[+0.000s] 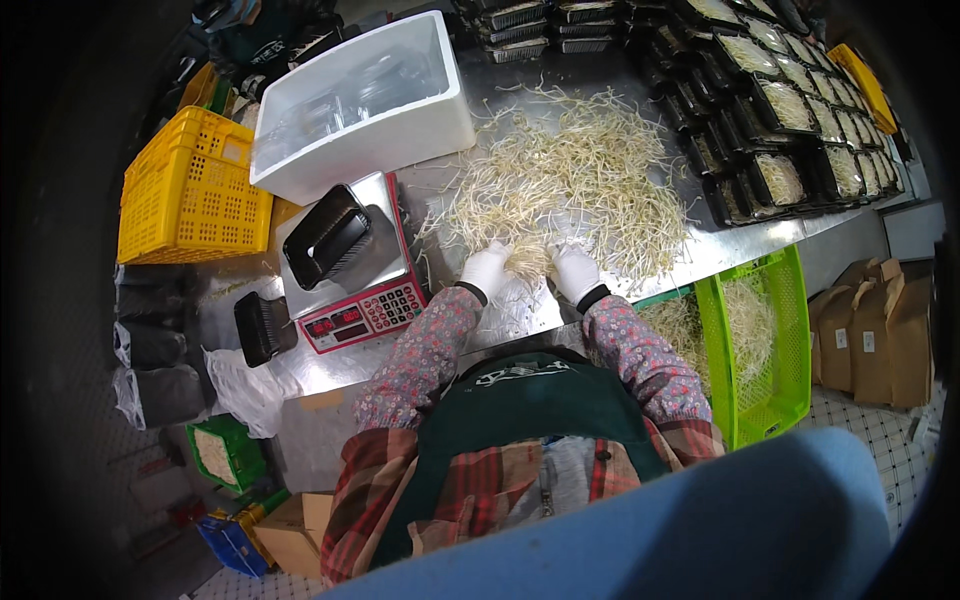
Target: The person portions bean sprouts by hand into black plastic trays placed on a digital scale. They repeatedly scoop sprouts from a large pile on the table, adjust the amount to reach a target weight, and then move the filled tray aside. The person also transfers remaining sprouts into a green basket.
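Observation:
Both my hands wear white gloves and work at the near edge of a wide heap of bean sprouts (590,165) on the metal table. My left hand (487,268) is closed on the left side of a small bunch of bean sprouts (527,263). Facing it, my right hand (576,272) has its fingers curled in at the bunch's right side; its fingertips are partly hidden among the sprouts. To the left, a black plastic tray (327,238) lies on the metal plate of a red digital scale (365,318). Another black tray (265,328) sits beside the scale.
A white foam box (370,150) with clear plastic lids stands behind the scale, next to a yellow crate (190,190). Stacked filled trays (785,105) crowd the right side. Below the table's right edge is a green crate (725,350) of sprouts. A person (255,40) stands across the table.

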Demonstrator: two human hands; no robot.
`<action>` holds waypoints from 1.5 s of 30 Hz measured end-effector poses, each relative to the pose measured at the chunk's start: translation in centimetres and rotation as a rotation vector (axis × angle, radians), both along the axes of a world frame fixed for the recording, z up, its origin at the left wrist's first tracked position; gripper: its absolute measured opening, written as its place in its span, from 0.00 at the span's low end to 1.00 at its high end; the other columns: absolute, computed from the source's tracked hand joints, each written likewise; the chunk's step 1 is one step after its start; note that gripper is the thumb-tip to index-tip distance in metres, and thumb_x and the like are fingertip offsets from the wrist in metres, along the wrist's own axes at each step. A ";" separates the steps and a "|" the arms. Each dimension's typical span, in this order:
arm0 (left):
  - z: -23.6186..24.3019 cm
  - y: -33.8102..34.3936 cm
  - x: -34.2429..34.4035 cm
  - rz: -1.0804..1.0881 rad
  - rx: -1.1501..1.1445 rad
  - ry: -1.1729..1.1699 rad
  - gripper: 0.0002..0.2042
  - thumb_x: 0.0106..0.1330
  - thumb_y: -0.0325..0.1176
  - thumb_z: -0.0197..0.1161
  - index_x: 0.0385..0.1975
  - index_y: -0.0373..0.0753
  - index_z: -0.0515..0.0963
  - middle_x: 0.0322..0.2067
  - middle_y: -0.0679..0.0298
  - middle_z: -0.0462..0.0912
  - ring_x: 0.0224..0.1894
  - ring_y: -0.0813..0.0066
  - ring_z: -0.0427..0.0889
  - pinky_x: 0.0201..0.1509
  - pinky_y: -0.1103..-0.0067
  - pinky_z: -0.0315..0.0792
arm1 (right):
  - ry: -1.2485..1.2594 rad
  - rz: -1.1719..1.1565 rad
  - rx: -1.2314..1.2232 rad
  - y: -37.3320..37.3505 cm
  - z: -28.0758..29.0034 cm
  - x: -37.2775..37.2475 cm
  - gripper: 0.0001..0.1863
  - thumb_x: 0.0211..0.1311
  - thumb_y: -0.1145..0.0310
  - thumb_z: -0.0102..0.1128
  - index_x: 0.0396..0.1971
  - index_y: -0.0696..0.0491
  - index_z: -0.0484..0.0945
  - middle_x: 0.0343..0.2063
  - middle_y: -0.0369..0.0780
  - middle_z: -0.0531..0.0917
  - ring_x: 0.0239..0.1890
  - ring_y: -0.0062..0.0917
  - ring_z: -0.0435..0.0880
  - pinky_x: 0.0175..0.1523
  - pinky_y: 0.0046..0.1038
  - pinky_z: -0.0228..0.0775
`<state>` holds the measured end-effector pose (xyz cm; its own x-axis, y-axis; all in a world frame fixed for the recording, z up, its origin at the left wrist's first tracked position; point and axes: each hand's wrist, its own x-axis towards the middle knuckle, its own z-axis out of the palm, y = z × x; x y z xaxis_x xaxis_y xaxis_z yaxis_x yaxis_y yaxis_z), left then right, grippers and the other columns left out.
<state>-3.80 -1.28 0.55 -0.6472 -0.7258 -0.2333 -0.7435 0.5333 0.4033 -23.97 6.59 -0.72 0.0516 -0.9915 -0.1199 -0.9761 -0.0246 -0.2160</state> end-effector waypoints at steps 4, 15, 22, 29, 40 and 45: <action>-0.6 0.0 1.6 0.051 -0.008 0.163 0.15 0.57 0.34 0.65 0.46 0.45 0.83 0.41 0.56 0.83 0.43 0.54 0.83 0.48 0.65 0.76 | -0.237 -0.077 0.030 0.2 0.2 -2.0 0.19 0.54 0.63 0.66 0.45 0.54 0.82 0.38 0.49 0.84 0.42 0.43 0.83 0.49 0.37 0.76; 1.9 3.4 3.2 0.017 -0.213 0.384 0.17 0.58 0.27 0.63 0.49 0.45 0.80 0.43 0.60 0.80 0.42 0.58 0.83 0.45 0.68 0.78 | -0.866 -0.380 0.106 -1.1 4.3 -2.7 0.14 0.58 0.72 0.67 0.43 0.60 0.83 0.30 0.40 0.87 0.29 0.19 0.82 0.38 0.23 0.74; 4.5 4.4 7.5 0.270 0.042 0.560 0.17 0.55 0.24 0.67 0.46 0.35 0.80 0.51 0.56 0.80 0.40 0.65 0.85 0.45 0.77 0.78 | -0.493 -0.328 0.109 -0.5 3.2 -2.9 0.28 0.54 0.63 0.70 0.55 0.56 0.78 0.43 0.54 0.84 0.46 0.40 0.85 0.56 0.34 0.73; 10.9 4.0 16.6 0.691 -0.410 0.844 0.12 0.61 0.22 0.67 0.43 0.39 0.82 0.48 0.64 0.79 0.41 0.82 0.79 0.39 0.86 0.75 | -0.025 -0.043 0.055 0.1 5.5 3.7 0.58 0.38 0.47 0.79 0.70 0.51 0.57 0.64 0.54 0.66 0.62 0.49 0.69 0.65 0.39 0.66; 7.5 -2.2 32.6 1.198 -0.461 0.736 0.28 0.68 0.40 0.64 0.65 0.35 0.67 0.60 0.50 0.69 0.49 0.68 0.78 0.47 0.76 0.74 | -1.035 -0.312 0.162 -3.6 2.4 -1.1 0.22 0.53 0.72 0.73 0.48 0.61 0.81 0.38 0.39 0.87 0.37 0.22 0.84 0.46 0.25 0.76; 8.0 -4.1 30.0 1.366 0.118 1.117 0.30 0.68 0.36 0.62 0.68 0.35 0.60 0.52 0.54 0.79 0.19 0.73 0.81 0.12 0.84 0.65 | -1.737 -0.419 0.215 -2.8 4.7 -3.8 0.20 0.56 0.77 0.68 0.50 0.61 0.78 0.42 0.38 0.85 0.43 0.22 0.84 0.51 0.25 0.75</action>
